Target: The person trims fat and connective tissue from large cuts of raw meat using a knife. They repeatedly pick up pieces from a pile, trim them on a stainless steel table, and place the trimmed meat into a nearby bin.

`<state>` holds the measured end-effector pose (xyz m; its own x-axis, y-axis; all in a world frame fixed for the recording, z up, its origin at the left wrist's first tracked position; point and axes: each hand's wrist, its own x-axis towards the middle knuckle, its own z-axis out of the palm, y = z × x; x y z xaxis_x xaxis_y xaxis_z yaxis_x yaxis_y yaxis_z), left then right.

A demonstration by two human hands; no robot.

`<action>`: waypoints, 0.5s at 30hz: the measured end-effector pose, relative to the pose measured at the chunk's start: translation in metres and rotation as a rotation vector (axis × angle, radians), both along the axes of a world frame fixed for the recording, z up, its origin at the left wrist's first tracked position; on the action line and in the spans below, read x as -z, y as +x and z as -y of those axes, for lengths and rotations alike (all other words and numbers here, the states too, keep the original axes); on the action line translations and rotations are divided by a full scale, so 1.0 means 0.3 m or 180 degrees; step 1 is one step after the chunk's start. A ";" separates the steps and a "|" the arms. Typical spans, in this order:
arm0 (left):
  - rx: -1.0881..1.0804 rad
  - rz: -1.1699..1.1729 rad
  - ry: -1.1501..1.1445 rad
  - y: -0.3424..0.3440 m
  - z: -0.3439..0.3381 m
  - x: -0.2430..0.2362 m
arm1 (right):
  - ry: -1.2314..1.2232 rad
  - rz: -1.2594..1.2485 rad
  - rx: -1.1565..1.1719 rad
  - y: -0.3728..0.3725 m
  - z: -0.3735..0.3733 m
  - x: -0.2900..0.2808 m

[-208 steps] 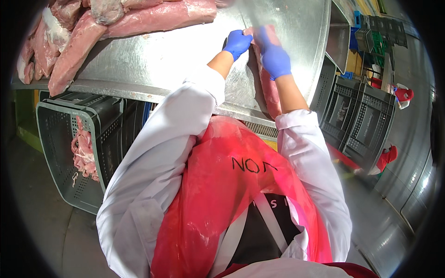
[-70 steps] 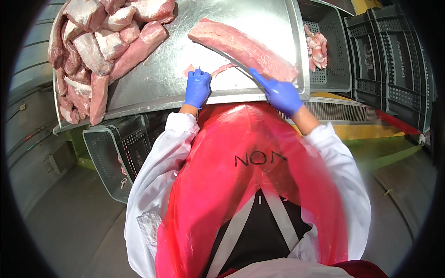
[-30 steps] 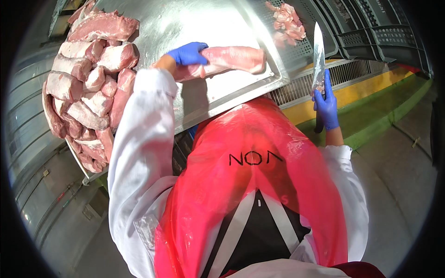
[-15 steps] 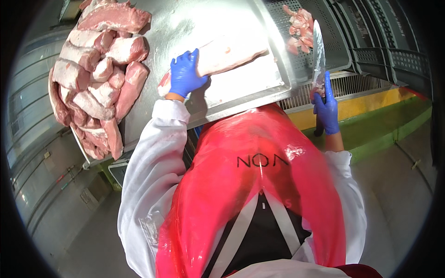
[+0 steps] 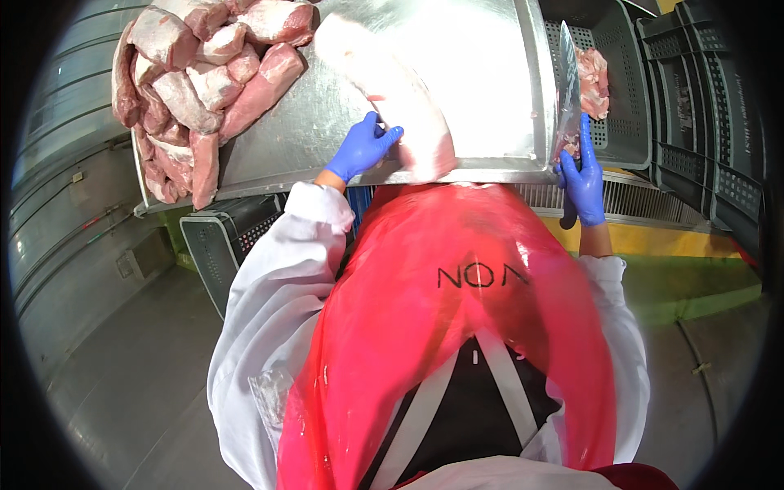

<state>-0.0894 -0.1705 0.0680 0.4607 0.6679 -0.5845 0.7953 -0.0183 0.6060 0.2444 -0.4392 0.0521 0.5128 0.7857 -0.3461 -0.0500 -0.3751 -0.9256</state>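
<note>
A long pale slab of pork (image 5: 400,102), slightly smeared by motion, lies aslant on the steel worktop (image 5: 327,135), its near end at the front rim. Against the slab's left edge is my left hand (image 5: 363,149) in a blue glove, thumb and forefinger apart. My right hand (image 5: 582,189), also gloved in blue, grips a knife (image 5: 567,90) off the worktop's right side. The blade points away from me, and my forefinger stretches along it. Bits of meat cling near the handle, which is mostly hidden by my fingers.
Several pork cuts (image 5: 188,94) are heaped at the worktop's left end. A dark perforated crate (image 5: 633,98) on the right holds meat trimmings (image 5: 594,82). More dark crates (image 5: 702,106) stand beyond it. Another crate (image 5: 214,253) sits below the worktop at left.
The pork slab has swung from lying crosswise to slanting toward me. My left hand has shifted from on top of its left end to its side. The knife remains in my right hand.
</note>
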 end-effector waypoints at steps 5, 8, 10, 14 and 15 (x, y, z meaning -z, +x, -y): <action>0.2086 0.1199 0.3105 0.147 -0.067 0.036 | 0.0095 0.0240 -0.0051 0.043 -0.028 -0.004; 0.1604 0.1306 0.2886 0.297 -0.047 0.072 | 0.0208 0.0505 -0.0036 0.068 -0.052 0.022; 0.1266 0.0879 0.2623 0.390 -0.050 0.073 | 0.0206 0.0432 0.0044 0.065 -0.065 0.016; 0.0952 0.1080 0.2811 0.610 -0.090 0.103 | 0.0202 0.0327 0.0208 0.044 -0.057 0.031; 0.0865 0.1218 0.2911 0.661 -0.099 0.099 | 0.0212 0.0273 0.0223 0.035 -0.060 0.029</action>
<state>0.1089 -0.1407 0.0384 0.7113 0.6292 0.3133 0.4518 -0.7508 0.4819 0.2550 -0.4212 0.0435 0.5926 0.7667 -0.2470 0.0065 -0.3111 -0.9503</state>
